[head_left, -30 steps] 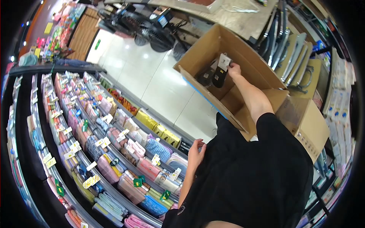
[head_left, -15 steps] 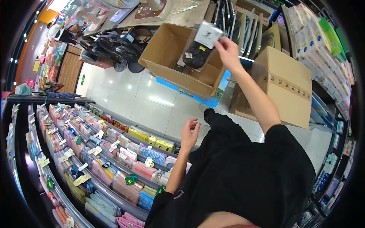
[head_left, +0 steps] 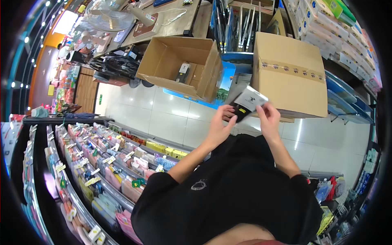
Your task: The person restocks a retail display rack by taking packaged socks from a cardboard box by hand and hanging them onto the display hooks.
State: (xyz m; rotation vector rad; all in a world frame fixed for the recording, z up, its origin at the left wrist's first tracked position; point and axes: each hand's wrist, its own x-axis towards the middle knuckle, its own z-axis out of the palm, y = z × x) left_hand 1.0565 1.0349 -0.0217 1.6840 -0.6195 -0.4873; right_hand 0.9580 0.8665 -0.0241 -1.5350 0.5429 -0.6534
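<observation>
A flat clear pack (head_left: 241, 107) is held between both hands in front of my body. It has a white printed header card, black folded contents that look like socks, and a yellow sticker. My left hand (head_left: 222, 125) pinches its lower left side, with the fingers partly behind it. At the card's right corner, my right hand (head_left: 268, 119) has thumb and fingers closed on the edge. Beyond my hands stands an open cardboard box (head_left: 163, 77); another white-topped dark pack (head_left: 183, 72) lies inside it.
A large taped cardboard box (head_left: 290, 77) stands to the right of the open one. Rows of hanging packaged goods (head_left: 102, 159) fill the left side. A wooden table (head_left: 185, 18) with a fan (head_left: 108, 18) is at the back. Blue panels (head_left: 347, 100) lean at right.
My right hand has brought the pack out from over the open box, toward my body. My left hand has risen and taken hold of it too. The view has turned slightly.
</observation>
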